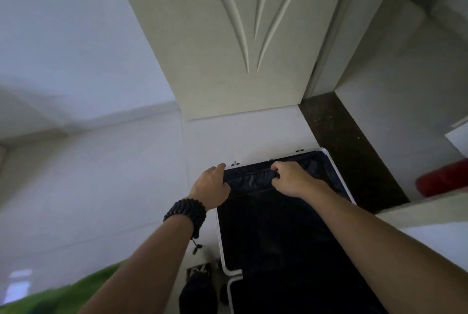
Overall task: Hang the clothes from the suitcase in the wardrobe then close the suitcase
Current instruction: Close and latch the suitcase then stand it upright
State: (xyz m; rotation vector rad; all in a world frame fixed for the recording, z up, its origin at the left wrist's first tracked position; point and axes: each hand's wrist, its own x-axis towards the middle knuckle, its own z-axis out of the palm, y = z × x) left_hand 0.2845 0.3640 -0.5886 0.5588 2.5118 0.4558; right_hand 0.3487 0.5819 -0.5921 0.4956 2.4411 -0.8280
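An open suitcase (220, 242) with a white frame and dark lining lies on the pale floor below me. My left hand (211, 184), a black bead bracelet on its wrist, grips the far left corner of the frame. My right hand (291, 176) pinches the dark lining fabric (253, 179) near the far edge of the case. The inside of the suitcase is dark, and I cannot make out any clothes in it. A cream carved wardrobe door (240, 47) stands just beyond the suitcase.
A dark stone threshold (336, 141) runs along the right of the suitcase. A red object (440, 182) sits at the right edge. A green cloth (50, 296) lies at the bottom left. A dark shoe or bag (197, 288) rests left of the suitcase hinge.
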